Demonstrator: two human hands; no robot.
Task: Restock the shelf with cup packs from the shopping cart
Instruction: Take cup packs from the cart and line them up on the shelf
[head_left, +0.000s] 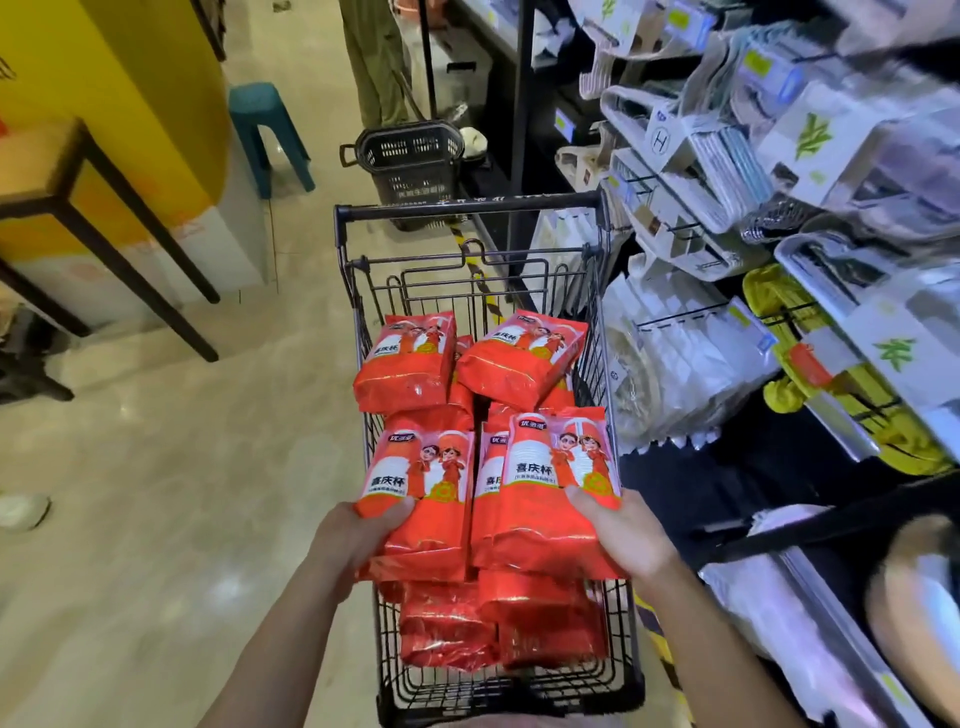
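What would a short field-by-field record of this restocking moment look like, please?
left hand: grips one red cup pack over the cart
right hand: grips a second cup pack, which overlaps a third pack
shopping cart: black wire, with more red packs piled inside
shelf: on the person's right, hung with white packaged goods
beyond the cart: black basket, teal stool

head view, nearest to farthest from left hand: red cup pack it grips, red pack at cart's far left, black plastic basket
1. Gripped red cup pack, in left hand.
2. Far-left red pack, inside wire cart.
3. Black plastic basket, floor beyond.
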